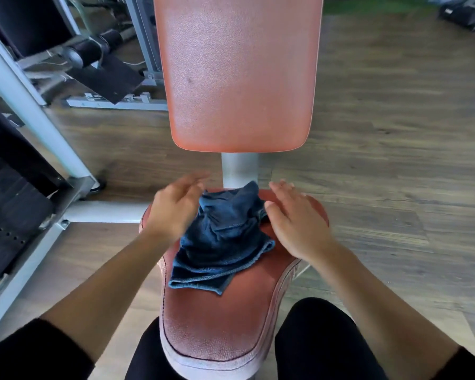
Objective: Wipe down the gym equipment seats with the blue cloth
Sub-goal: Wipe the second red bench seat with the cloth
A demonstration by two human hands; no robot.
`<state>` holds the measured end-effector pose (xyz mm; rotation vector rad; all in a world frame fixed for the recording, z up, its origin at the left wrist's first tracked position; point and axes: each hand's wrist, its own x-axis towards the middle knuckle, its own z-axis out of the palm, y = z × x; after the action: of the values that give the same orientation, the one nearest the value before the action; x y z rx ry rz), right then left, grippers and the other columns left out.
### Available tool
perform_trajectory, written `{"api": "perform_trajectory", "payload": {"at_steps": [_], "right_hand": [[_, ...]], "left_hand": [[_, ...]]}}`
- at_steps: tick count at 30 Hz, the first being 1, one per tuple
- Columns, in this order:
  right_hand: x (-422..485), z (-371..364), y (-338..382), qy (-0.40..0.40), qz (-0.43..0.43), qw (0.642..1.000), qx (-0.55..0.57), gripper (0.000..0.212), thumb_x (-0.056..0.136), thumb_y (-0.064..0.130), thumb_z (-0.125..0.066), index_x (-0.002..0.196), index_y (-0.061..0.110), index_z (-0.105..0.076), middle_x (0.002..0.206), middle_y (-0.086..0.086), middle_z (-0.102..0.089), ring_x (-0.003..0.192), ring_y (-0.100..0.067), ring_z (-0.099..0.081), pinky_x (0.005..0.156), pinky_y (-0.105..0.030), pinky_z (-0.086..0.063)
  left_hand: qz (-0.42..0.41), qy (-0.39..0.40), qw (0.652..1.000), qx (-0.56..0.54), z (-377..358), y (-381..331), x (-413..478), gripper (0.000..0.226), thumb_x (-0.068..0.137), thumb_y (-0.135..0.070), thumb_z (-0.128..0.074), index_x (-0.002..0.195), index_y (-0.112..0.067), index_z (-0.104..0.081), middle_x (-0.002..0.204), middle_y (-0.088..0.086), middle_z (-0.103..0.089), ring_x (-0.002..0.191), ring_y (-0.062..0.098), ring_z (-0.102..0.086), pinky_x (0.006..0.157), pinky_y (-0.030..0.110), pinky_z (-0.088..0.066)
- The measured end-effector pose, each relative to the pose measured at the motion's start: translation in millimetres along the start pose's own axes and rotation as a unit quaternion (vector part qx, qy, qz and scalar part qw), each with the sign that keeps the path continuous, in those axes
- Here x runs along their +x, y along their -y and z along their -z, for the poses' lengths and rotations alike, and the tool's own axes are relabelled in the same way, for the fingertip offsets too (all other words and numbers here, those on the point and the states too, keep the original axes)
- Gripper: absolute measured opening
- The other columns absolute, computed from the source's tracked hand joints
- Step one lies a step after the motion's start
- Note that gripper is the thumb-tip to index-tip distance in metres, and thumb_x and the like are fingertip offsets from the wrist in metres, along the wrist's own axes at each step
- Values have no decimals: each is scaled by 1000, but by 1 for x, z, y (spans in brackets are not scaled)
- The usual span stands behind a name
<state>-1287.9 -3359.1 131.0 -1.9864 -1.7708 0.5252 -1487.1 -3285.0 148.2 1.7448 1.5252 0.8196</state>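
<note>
A crumpled blue cloth (222,239) lies on the red padded seat (217,325) of a gym machine. My left hand (173,207) hovers at the cloth's left edge, fingers straight and blurred, holding nothing. My right hand (294,220) is spread flat at the cloth's right side over the seat's far right edge, fingers straight. Neither hand grips the cloth. The red backrest pad (239,78) rises beyond the seat on a grey post (239,171).
A grey metal frame (33,127) with black weight plates (8,215) stands at the left. Another machine with black rollers (93,48) sits at the back left. Wooden floor (395,133) stretches to the right. My legs in black straddle the seat's near end.
</note>
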Motion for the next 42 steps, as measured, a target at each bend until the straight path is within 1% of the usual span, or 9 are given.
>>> {"api": "perform_trajectory", "payload": {"at_steps": [3,5,7,17,22,28,33,39,42], "right_hand": [[4,-15,42,0,62,998,-1,57,101,37,-34,151,15,-19,160,-7,-11,148,-21,-5,118,-33,-4],[8,-32,64,7,103,994,-27,58,99,42,-32,149,14,-23,158,-8,-16,147,-25,-9,119,-39,-6],[11,-49,76,16,120,990,-77,66,92,52,-21,148,16,-28,157,-8,-22,146,-26,-14,119,-45,-7],[46,-43,35,3,57,992,-114,65,90,65,-38,145,30,-38,153,7,-33,144,-18,-18,118,-50,-7],[32,-41,39,40,65,992,-97,100,62,93,-24,145,39,-32,157,11,-23,147,-19,-8,117,-56,-2],[15,-38,33,2,84,990,-109,87,64,88,-25,138,44,-38,152,14,-31,146,-20,-14,116,-57,-9],[61,-49,28,-32,61,989,-130,83,65,85,-23,125,38,-54,129,14,-53,129,-20,-39,106,-57,-28],[27,-40,17,-13,85,990,-115,89,67,78,-11,141,38,-40,150,10,-36,144,-21,-18,115,-52,-13],[31,-37,13,-9,76,991,-111,89,66,80,-13,139,39,-42,148,11,-38,143,-20,-21,116,-53,-15]], "left_hand": [[13,30,982,187,7,28,16,34,97,-27,-45,129,-27,-55,127,8,-60,114,28,-53,94,34,-42],[8,86,965,247,0,43,25,41,99,-29,-39,139,-27,-45,147,4,-42,136,23,-35,109,36,-29],[-13,95,957,273,-5,48,29,44,101,-29,-35,145,-28,-37,155,0,-27,145,20,-16,117,37,-13],[-22,108,930,352,-9,53,28,50,101,-42,-21,151,-33,-16,159,-7,-7,147,17,-2,119,34,-2],[-24,124,915,384,-9,52,28,53,101,-45,-20,152,-33,-9,160,-7,-2,147,17,2,119,36,-1],[-25,121,914,386,-10,53,31,52,100,-45,-19,151,-36,-9,160,-9,-2,147,16,2,119,36,-2],[-21,122,914,386,-12,54,33,52,100,-45,-18,150,-38,-8,160,-10,-2,147,15,2,119,37,-2],[-18,127,915,383,-11,54,31,52,100,-46,-17,150,-40,-6,159,-11,0,147,13,5,119,36,0],[-19,125,916,381,-11,53,31,52,100,-47,-17,150,-40,-6,159,-11,0,147,13,5,119,36,0]]}}
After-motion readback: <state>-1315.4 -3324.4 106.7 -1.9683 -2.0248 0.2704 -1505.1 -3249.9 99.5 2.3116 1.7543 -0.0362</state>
